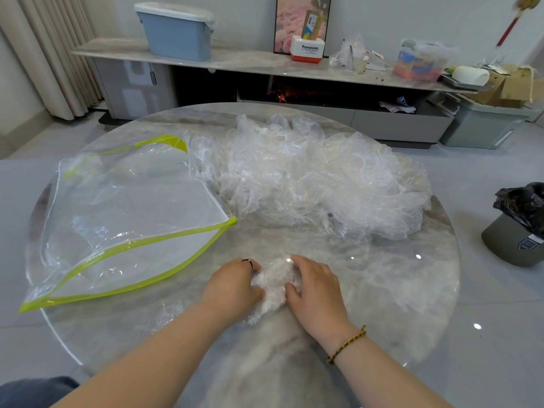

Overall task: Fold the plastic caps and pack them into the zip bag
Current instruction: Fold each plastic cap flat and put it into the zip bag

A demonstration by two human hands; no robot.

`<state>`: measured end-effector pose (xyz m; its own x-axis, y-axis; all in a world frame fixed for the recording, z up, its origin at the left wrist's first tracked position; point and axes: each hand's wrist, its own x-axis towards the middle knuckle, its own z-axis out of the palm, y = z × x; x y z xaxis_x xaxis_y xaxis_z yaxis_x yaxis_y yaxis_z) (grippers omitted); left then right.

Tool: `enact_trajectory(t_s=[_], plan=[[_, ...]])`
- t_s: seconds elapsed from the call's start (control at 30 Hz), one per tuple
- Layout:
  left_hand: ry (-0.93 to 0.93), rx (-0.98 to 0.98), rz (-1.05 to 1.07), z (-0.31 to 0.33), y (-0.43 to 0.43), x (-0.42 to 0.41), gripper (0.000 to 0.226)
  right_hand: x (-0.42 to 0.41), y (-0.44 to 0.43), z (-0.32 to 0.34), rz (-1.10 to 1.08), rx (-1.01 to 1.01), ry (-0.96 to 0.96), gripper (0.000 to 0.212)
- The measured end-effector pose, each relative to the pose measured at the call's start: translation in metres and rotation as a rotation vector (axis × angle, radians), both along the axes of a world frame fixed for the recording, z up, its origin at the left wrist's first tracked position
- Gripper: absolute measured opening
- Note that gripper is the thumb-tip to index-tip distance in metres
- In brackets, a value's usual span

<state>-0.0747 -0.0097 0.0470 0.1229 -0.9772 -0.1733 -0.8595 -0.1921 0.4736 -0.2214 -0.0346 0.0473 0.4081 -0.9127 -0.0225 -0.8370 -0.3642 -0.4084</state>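
left hand (235,287), right hand (318,293): fingers (300,260) apparently clenched round bunched cap (273,282) | zip bag (141,243) gaping | box (307,50) reads "Panasonic"

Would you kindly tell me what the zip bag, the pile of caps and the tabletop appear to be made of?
The zip bag: clear, glossy, fairly stiff plastic sheet with lime-green edging; it holds its shape. The pile of caps: very thin, crinkled translucent film, probably polyethylene. The tabletop: polished grey-veined stone or a stone-look slab; it mirrors lights.
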Motion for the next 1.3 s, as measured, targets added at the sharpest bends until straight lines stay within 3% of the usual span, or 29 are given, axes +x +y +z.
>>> enact_trajectory(t_s=[0.13,0.23,0.37,0.47,0.53,0.73,0.8,0.9,0.97,1.07,1.17,1.3], plan=[[0.062,0.069,0.083,0.003,0.000,0.003,0.035,-0.003,-0.002,0.003,-0.105,0.106,-0.187,0.049],[0.244,-0.026,0.155,0.003,0.001,0.004,0.012,-0.002,-0.003,0.005,-0.224,0.238,-0.440,0.049],[0.661,-0.169,0.298,0.010,0.002,0.004,0.039,0.005,-0.002,0.009,-0.344,0.549,-0.809,0.046],[0.769,-0.194,0.299,0.015,0.006,0.002,0.039,0.012,0.002,0.005,-0.341,0.718,-0.986,0.012],[0.772,-0.187,0.254,0.019,0.011,0.002,0.035,0.015,0.002,0.004,-0.369,0.683,-1.010,0.015],[0.540,-0.304,0.179,0.046,0.040,0.032,0.021,0.026,-0.001,0.010,-0.372,0.616,-1.022,0.012],[0.445,-0.346,0.194,0.052,0.056,0.050,0.022,0.034,0.001,0.014,-0.336,0.641,-1.044,0.020],[0.097,-0.498,0.160,0.062,0.079,0.081,0.007,0.050,0.006,0.019,-0.229,0.660,-1.032,0.021],[-0.203,-0.624,0.104,0.064,0.092,0.110,0.026,0.065,0.010,0.022,-0.168,0.627,-1.004,0.022],[-0.475,-0.561,0.101,0.054,0.095,0.143,0.082,0.084,0.013,0.021,-0.116,0.595,-0.947,0.019],[-0.535,-0.502,0.167,0.036,0.095,0.168,0.093,0.103,0.019,0.018,-0.066,0.620,-0.861,0.017],[-0.381,-0.463,0.257,0.043,0.088,0.165,0.060,0.131,0.030,0.014,0.004,0.657,-0.694,0.031]])
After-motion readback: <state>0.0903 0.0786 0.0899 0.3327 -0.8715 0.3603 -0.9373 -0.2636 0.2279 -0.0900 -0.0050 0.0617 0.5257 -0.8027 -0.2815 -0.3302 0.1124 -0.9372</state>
